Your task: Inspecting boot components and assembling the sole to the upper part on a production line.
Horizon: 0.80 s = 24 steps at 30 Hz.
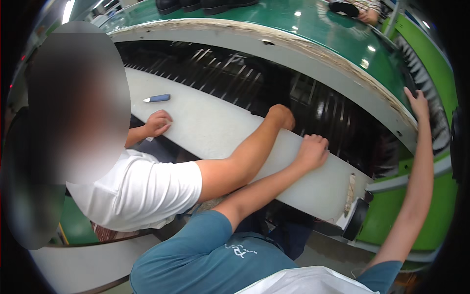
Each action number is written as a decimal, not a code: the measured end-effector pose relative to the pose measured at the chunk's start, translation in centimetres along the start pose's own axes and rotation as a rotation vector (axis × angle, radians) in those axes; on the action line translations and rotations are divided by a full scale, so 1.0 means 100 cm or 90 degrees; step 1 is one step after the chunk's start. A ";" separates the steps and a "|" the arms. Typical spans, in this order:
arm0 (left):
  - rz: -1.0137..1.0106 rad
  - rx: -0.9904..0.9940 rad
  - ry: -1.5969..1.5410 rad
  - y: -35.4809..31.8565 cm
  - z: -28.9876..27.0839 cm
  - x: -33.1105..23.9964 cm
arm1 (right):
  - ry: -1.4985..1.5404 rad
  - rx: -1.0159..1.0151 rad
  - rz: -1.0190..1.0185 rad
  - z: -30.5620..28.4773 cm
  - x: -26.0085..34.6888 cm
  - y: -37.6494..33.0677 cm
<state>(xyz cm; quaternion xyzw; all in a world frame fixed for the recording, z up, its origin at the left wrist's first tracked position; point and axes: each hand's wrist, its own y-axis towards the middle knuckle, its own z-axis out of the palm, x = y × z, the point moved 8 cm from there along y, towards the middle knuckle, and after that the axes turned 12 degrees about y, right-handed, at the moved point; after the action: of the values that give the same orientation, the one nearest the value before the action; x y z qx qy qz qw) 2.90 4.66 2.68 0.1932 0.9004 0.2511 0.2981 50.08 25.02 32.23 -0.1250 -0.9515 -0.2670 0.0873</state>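
My left hand (312, 152) rests on the white tabletop (215, 117) at its far edge, fingers curled and nothing visible in them. Stretched far to the right, my right hand (419, 105) has its finger and thumb apart. It is beside a dark object (409, 81) at the end of the green conveyor belt (303, 34), too dim to name. I cannot tell whether the fingertips touch it. White bristle-like strips (420, 63) hang on the green machine frame just beyond that hand.
Close on my left, a person in a white shirt (147, 191) reaches an arm across the tabletop beside mine. A blue-handled knife (157, 98) lies near that person's other hand (157, 122). Black shoes (215, 6) stand on the belt; across it, another person's hand (369, 17) holds a dark shoe (344, 8).
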 end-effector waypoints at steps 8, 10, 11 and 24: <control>0.024 0.033 0.023 -0.002 -0.002 0.003 | -0.056 -0.011 -0.166 0.016 0.027 0.008; 0.034 0.029 0.027 -0.004 -0.003 0.001 | -0.048 -0.017 -0.119 0.014 0.017 0.021; 0.039 0.028 0.021 -0.002 -0.001 -0.005 | 0.023 0.016 -0.106 -0.005 0.003 0.036; 0.075 0.023 0.047 -0.004 0.004 -0.002 | 0.580 0.202 -0.375 -0.019 0.432 -0.169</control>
<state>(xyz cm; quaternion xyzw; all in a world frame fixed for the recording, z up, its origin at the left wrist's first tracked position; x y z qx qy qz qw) 3.25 4.34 2.23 0.2418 0.9023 0.2589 0.2459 4.25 18.31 35.67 0.2883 -0.8409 -0.1606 0.4289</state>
